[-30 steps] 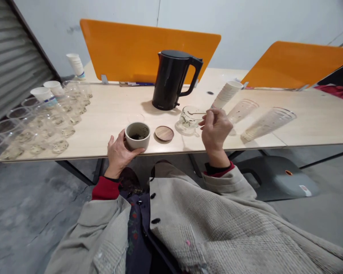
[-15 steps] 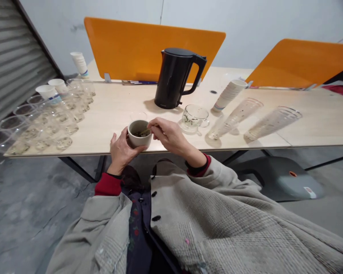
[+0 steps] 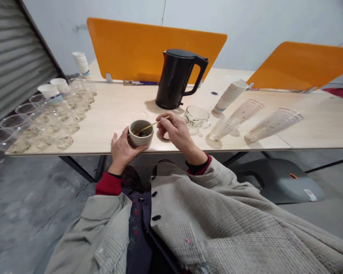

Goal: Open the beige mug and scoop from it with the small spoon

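My left hand (image 3: 125, 149) is wrapped around the side of a small pale cup (image 3: 141, 141) at the table's front edge. Dark leaf-like bits in liquid show inside the cup. Between the fingertips of my right hand (image 3: 175, 133) is the handle of a thin gold-coloured spoon (image 3: 154, 123), which slants down into the cup. The spoon's lower end rests in the liquid, partly hidden. A round, ring-like thing (image 3: 163, 138) lies on the table under my right hand, largely covered. Right of that hand stands a clear glass cup (image 3: 196, 117) with a leafy pattern.
A black electric kettle (image 3: 174, 80) stands behind the cup, before an orange divider (image 3: 154, 49). At the left are several clear plastic cups (image 3: 64, 141) and paper cups (image 3: 49, 91). Stacked paper cups (image 3: 231, 96) and tilted-looking clear cup stacks (image 3: 274, 125) stand at the right.
My right hand has drawn back to the right and away from the cup's rim. More of the spoon's handle now shows. My left hand keeps its hold on the cup.
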The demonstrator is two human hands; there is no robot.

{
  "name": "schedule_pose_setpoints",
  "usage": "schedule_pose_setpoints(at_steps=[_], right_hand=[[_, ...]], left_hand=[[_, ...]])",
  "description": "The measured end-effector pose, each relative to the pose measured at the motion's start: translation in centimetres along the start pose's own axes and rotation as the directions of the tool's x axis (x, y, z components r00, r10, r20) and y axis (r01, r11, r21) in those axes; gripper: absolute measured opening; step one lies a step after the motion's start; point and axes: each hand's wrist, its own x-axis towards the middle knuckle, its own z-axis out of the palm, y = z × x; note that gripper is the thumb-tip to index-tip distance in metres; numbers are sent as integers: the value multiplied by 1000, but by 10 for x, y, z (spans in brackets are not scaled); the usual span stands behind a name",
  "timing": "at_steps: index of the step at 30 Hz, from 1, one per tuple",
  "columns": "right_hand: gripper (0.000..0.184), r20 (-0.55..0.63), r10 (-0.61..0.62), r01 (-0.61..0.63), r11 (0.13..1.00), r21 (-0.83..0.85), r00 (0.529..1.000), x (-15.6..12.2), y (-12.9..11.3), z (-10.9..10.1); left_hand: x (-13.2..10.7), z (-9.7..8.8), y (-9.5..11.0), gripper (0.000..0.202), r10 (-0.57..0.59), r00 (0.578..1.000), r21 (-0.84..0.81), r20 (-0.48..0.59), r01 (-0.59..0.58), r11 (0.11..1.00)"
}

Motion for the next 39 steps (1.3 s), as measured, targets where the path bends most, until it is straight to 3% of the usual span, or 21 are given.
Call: schedule_pose_setpoints(at_steps=[4, 13, 22, 29, 39], right_hand=[[34, -154, 21, -1, 992, 124, 988, 1, 4, -11], [34, -253, -33, 70, 988, 141, 967, 3, 6, -20], [39, -257, -94, 116, 990, 74, 962, -3, 1, -14], [37, -251, -209, 184, 976, -118, 945, -11, 5, -10], [38, -300, -118, 145, 987, 68, 947, -7, 10, -14]], left_hand=[[0, 1, -1, 104, -13, 1000, 14, 3, 12, 1000], [0, 1, -1, 104, 0, 1000, 23, 7, 0, 1000], [0, 1, -2, 103, -13, 1000, 1, 8, 13, 1000], [0, 2, -2, 103, -3, 1000, 5, 6, 3, 1000], [0, 1, -2, 103, -10, 1000, 5, 12, 9, 1000]])
